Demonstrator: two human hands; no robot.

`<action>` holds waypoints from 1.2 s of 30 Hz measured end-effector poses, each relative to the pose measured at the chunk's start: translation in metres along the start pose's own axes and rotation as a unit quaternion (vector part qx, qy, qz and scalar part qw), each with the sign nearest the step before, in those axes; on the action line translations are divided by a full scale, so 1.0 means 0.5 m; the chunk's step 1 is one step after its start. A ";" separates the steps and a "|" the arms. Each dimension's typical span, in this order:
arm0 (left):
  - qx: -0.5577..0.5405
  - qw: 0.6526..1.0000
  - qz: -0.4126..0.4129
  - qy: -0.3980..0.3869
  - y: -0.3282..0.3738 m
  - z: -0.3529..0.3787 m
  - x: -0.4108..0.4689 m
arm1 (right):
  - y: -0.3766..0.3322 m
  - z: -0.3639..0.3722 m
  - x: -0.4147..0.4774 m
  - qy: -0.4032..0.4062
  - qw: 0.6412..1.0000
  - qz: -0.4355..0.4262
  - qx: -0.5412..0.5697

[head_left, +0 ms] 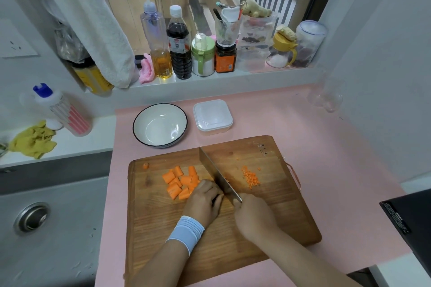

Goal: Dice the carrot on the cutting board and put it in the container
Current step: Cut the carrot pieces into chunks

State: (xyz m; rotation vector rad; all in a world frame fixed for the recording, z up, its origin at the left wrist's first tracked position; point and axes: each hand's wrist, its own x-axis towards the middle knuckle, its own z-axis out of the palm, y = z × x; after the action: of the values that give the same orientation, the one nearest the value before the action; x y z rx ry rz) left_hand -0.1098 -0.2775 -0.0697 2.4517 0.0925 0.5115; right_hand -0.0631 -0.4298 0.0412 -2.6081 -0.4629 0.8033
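A wooden cutting board (268,216) lies on the pink counter. Several large carrot chunks (180,182) sit left of centre on it, and a small pile of diced carrot (250,177) lies to the right of the blade. One carrot end (145,165) lies apart near the board's left edge. My right hand (253,213) grips the handle of a cleaver (217,173), whose blade stands edge-down on the board. My left hand (206,199), fingers curled, holds a carrot piece against the blade's left side; the piece itself is hidden. A lidded clear plastic container (212,116) stands behind the board.
A white bowl with a dark rim (160,124) sits left of the container. Bottles and jars (178,42) line the windowsill behind. A sink (46,216) lies to the left, with a dish-soap bottle (60,109) and a yellow cloth (32,140) on its ledge. A black object (410,219) sits at right.
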 end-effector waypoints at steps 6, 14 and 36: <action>0.035 0.999 -0.005 -0.017 0.002 0.001 0.012 | 0.011 -0.025 0.025 -0.026 0.998 0.008 0.051; 0.052 0.992 -0.090 -0.067 0.031 0.016 0.068 | 0.059 -0.095 0.048 -0.025 0.993 0.011 0.111; -0.089 0.900 -0.425 0.047 0.097 -0.025 0.170 | 0.154 -0.146 0.074 0.053 0.994 -0.093 -0.025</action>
State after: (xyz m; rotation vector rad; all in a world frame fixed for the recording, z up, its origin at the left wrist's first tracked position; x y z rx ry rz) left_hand -0.0390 -0.2933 -0.0028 1.9439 1.0504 0.2196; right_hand 0.0240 -0.5006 0.0461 -2.5891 -0.6919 0.5972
